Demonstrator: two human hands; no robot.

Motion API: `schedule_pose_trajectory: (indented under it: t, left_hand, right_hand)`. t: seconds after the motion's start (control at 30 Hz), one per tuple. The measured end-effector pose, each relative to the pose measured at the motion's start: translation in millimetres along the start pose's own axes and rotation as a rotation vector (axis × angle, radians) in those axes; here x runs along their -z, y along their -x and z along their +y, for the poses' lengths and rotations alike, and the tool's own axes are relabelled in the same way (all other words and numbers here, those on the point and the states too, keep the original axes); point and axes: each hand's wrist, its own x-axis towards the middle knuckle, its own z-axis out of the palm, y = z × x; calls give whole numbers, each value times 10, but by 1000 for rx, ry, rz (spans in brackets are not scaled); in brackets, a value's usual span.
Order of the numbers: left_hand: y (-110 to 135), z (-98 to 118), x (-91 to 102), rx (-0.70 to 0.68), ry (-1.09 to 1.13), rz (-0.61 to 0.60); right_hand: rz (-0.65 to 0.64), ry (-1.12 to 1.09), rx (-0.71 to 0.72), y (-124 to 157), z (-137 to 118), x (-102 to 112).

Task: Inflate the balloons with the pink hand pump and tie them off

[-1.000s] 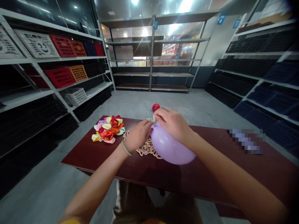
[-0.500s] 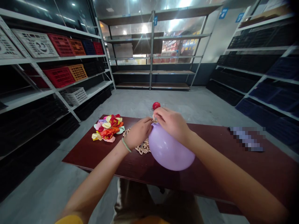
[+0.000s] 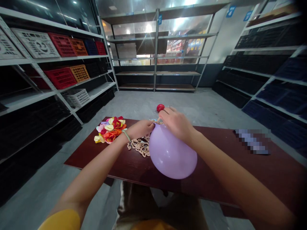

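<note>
An inflated lilac balloon (image 3: 171, 155) hangs over the near edge of a dark red-brown table (image 3: 240, 172). My right hand (image 3: 176, 123) is closed over the balloon's top, pinching its neck. My left hand (image 3: 141, 127) is also closed, its fingertips meeting the same neck from the left. A green bangle circles my left wrist. Under my hands lies a pale beige plastic chain (image 3: 140, 147). A small red ball-like object (image 3: 160, 107) shows just beyond my right hand.
A heap of limp coloured balloons (image 3: 110, 129) lies at the table's far left corner. A blurred flat object (image 3: 253, 142) sits on the right. Metal racks with red, orange and white crates (image 3: 59, 78) line the left; dark bins fill the right racks. Grey concrete floor lies beyond.
The balloon has swung lower and nearer, past the table's front edge. My left hand shifted slightly away and left, uncovering more of the chain. Both hands stay at the neck.
</note>
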Motion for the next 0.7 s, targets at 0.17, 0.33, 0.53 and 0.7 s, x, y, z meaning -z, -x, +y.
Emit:
schedule_pose_trajectory:
  t: [0.17, 0.33, 0.53, 0.7]
  left_hand:
    - [-83, -8, 8, 102, 112, -77]
    - [-110, -48, 3, 119, 175, -53]
    - [-84, -1, -11, 268, 577, -26]
    - [-39, 63, -44, 253, 909, -14]
  right_hand:
    - [-133, 129, 84, -123, -78, 195]
    - [-163, 41, 101, -241, -13, 253]
    - [-148, -39, 51, -287, 39, 299]
    - [-57, 94, 100, -299, -31, 366]
